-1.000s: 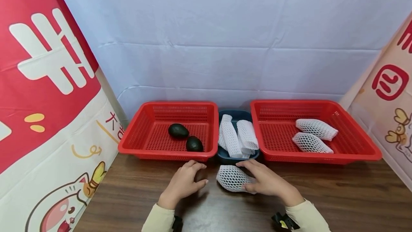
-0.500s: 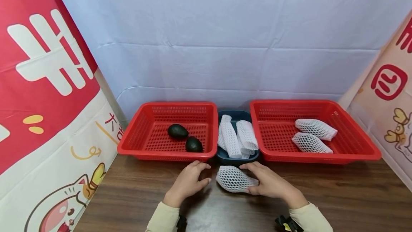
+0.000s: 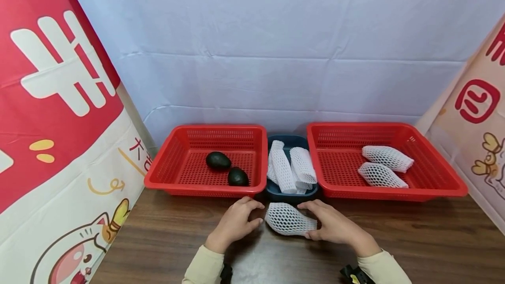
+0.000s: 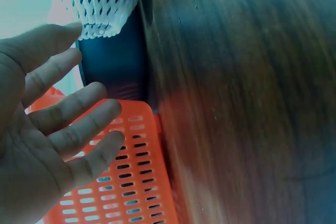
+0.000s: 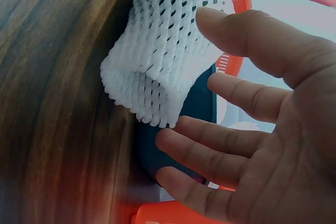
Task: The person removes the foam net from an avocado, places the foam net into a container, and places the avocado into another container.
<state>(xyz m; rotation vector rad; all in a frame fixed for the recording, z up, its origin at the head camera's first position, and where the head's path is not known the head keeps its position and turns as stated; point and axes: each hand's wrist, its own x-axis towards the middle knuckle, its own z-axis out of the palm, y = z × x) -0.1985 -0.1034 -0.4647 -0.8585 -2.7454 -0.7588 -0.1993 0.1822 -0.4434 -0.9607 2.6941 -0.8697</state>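
Net-sleeved fruit (image 3: pixel 287 219) lay by the near edge of the blue tray (image 3: pixel 290 197), left hand (image 3: pixel 234 222) and right hand (image 3: pixel 336 225) either side, fingers apart; gentle cupping seemed best.

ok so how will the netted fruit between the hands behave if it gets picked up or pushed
The netted fruit may roll a little if pushed, as its body is rounded. Its open end will probably flop or squash, being thin, hollow mesh. The raised lattice likely makes it less slippery.
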